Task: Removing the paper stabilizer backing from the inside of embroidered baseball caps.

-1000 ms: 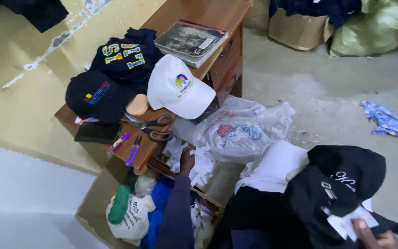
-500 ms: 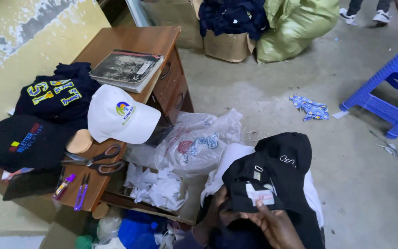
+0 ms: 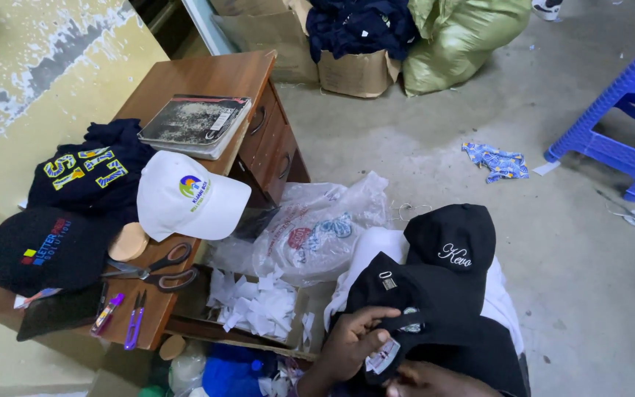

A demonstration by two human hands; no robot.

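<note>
My left hand [image 3: 353, 340] grips a black cap [image 3: 424, 290] at its lower rim, thumb on top, beside a small white label [image 3: 384, 356] inside the cap. My right hand [image 3: 435, 382] shows only partly at the bottom edge, against the same cap; its fingers are cut off. A second black cap [image 3: 453, 239] with white embroidered script lies just behind, on a white cloth [image 3: 376, 248] over my lap.
To the left stands a wooden desk [image 3: 214, 77] carrying a white cap [image 3: 185, 197], a black cap [image 3: 38, 246], a dark shirt [image 3: 90, 170], a book [image 3: 196, 121], scissors [image 3: 152, 268] and purple snips [image 3: 135, 331]. A plastic bag [image 3: 317, 224] and paper scraps [image 3: 259, 305] lie beside it. A blue stool [image 3: 626, 125] stands far right.
The view has swung right and closer. My left hand has come into view and closed on the black cap's rim, and the cap has turned so its label faces me.
</note>
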